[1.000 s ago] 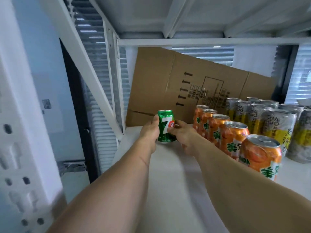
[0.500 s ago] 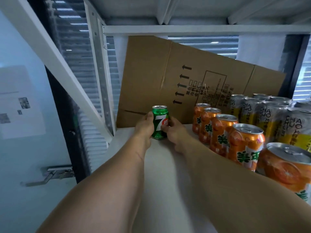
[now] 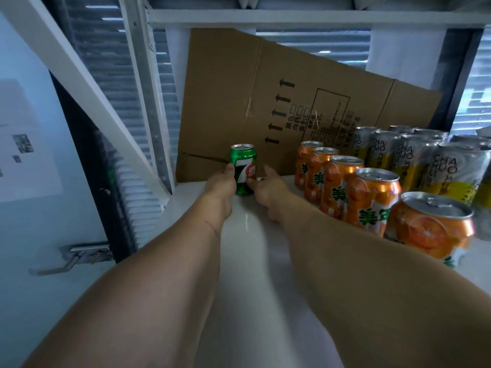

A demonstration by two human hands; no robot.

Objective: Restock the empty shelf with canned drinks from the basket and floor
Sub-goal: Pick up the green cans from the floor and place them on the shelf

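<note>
A green 7-Up can (image 3: 243, 168) stands upright at the back of the white shelf (image 3: 247, 261), close to the cardboard. My left hand (image 3: 221, 183) grips its left side. My right hand (image 3: 268, 185) holds its right side, thumb on the lower front. To the right runs a row of orange soda cans (image 3: 372, 197) from back to front. Behind them stand silver and yellow tea cans (image 3: 422, 160).
A flattened cardboard box (image 3: 265, 102) leans against the shelf's back. A white diagonal brace (image 3: 87, 83) and upright post (image 3: 143, 75) close the left side. The upper shelf's beam (image 3: 292, 21) runs overhead. A door latch (image 3: 79, 254) sits low left.
Both hands have pushed the green can farther back toward the cardboard. The view has moved closer into the shelf.
</note>
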